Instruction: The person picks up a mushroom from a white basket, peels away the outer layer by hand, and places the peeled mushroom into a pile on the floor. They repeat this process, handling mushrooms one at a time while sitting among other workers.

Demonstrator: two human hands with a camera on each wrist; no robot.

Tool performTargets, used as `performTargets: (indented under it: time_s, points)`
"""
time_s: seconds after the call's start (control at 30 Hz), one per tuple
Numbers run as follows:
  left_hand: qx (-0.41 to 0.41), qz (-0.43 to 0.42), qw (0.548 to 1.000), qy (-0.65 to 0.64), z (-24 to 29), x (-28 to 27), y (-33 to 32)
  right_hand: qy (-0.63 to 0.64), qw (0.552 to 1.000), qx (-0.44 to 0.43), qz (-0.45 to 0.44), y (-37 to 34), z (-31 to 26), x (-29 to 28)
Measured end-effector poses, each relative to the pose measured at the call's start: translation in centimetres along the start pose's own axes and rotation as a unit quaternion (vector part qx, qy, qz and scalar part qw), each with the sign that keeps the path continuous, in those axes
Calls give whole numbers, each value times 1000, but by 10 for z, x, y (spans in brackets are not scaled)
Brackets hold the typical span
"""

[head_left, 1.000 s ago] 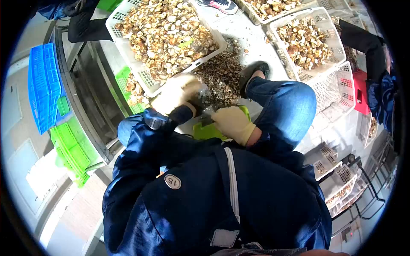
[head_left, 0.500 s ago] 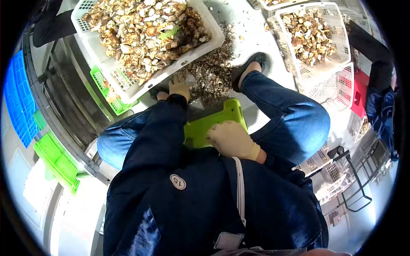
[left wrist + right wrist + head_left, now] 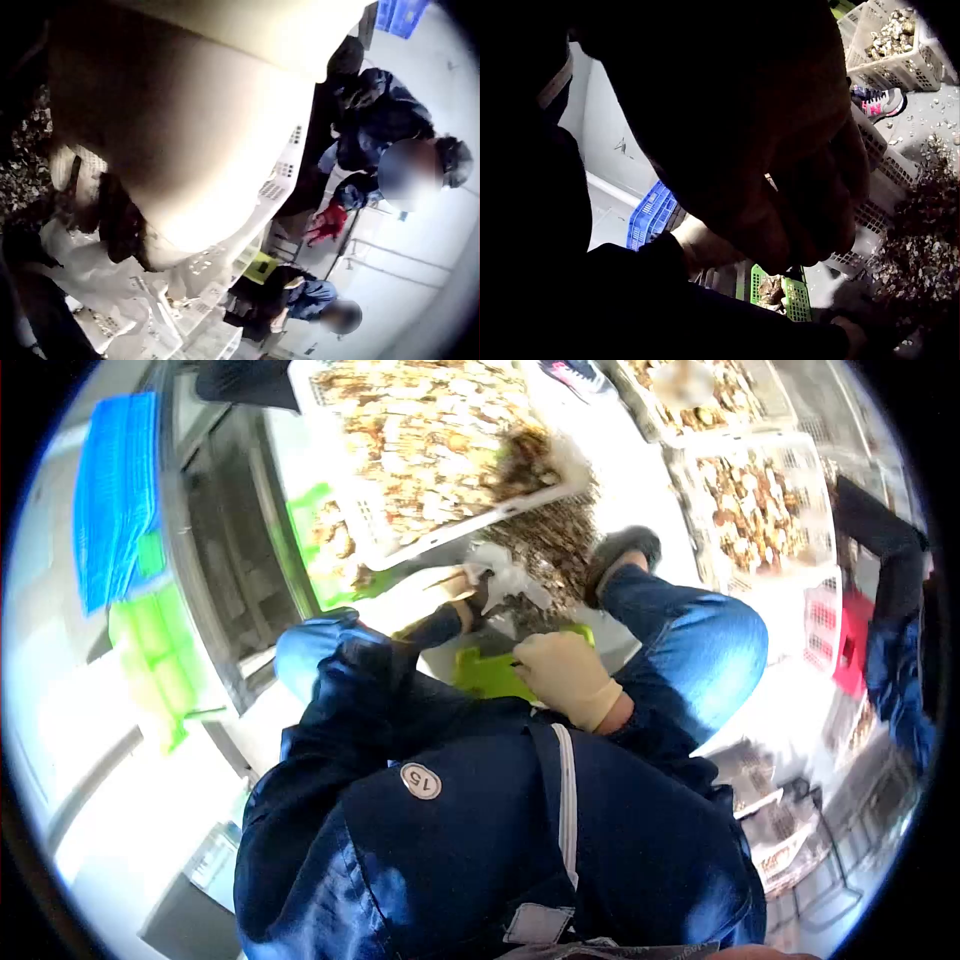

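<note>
My gloved left hand (image 3: 425,598), motion-blurred, is between the knees beside a crumpled white plastic sheet (image 3: 508,578). In the left wrist view the sheet (image 3: 112,281) hangs at the left fingers, which seem to grip it. Below it spreads a pile of dark trimmings (image 3: 550,540). My gloved right hand (image 3: 568,678) is curled in front of the lap, over a bright green plastic piece (image 3: 485,672). Deep shadow covers the curled right fingers (image 3: 810,210) in the right wrist view; I cannot tell what they hold.
A large white crate (image 3: 385,555) heaped with mushrooms (image 3: 430,450) stands ahead. Another mushroom crate (image 3: 820,510) is to the right. A green basket (image 3: 799,300) sits low at the left, near blue crates (image 3: 115,500). Other people (image 3: 390,112) sit nearby.
My left hand, earlier reaching down with spread fingers by the crate's near edge, has come back toward the knee, with the white sheet raised beside it. The right hand stays near the lap.
</note>
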State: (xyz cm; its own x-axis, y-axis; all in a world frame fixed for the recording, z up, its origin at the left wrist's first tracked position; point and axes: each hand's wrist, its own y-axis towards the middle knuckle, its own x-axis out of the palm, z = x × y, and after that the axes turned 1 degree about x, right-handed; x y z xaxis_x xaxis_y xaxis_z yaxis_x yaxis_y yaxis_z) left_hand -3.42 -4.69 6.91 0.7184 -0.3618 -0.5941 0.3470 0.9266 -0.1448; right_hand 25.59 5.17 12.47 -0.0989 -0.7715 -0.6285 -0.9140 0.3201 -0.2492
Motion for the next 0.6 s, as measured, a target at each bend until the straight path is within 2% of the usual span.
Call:
performTargets:
  time_s: [0.07, 0.1, 0.13, 0.17, 0.2, 0.23, 0.27, 0.3, 0.33, 0.37, 0.4, 0.43, 0.5, 0.53, 0.57, 0.6]
  points:
    - [-125, 35, 985, 110, 47, -30, -34, -21, 1000, 1, -18, 1, -4, 2]
    - [-51, 199, 979, 8, 24, -23, -63, -22, 1000, -19, -12, 1, -5, 2]
    - [-98, 281, 892, -339, 50, -38, -73, -27, 999, -19, -24, 2, -11, -3]
    - [-105, 327, 684, -643, 84, -54, -76, -34, 998, -22, -38, 3, -17, -9]
    - [-122, 440, 636, -622, 107, -67, -84, -53, 997, -21, -59, 3, -17, -9]
    - [-54, 497, 651, -570, 83, -59, -128, -74, 994, -22, -78, 5, -14, -6]
    - [-177, 578, 718, -345, 109, -75, -149, -103, 991, -38, -77, 6, -9, -1]
    - [-244, 596, 744, -180, 117, -79, -179, -129, 988, -45, -74, 5, 0, 7]
    - [-325, 600, 731, -13, 123, -84, -210, -144, 985, -41, -81, 6, 6, 12]
    - [-232, 706, 633, -218, 124, -91, -239, -137, 987, -33, -84, 6, 2, 11]
    - [-287, 670, 675, 114, 109, -89, -278, -132, 987, -33, -90, 7, 7, 14]
    - [-238, 801, 542, -90, 113, -95, -290, -125, 987, -29, -96, 9, 16, 20]
    - [-252, 765, 591, 42, 91, -95, -344, -106, 991, -24, -83, 11, 31, 32]
    - [-331, 709, 623, 17, 92, -94, -363, -116, 989, 6, -96, 9, 17, 19]
    - [-404, 645, 649, -6, 102, -96, -370, -97, 991, 2, -87, 7, 21, 20]
    - [-429, 596, 677, 31, 108, -96, -373, -103, 991, 12, -85, 5, 26, 20]
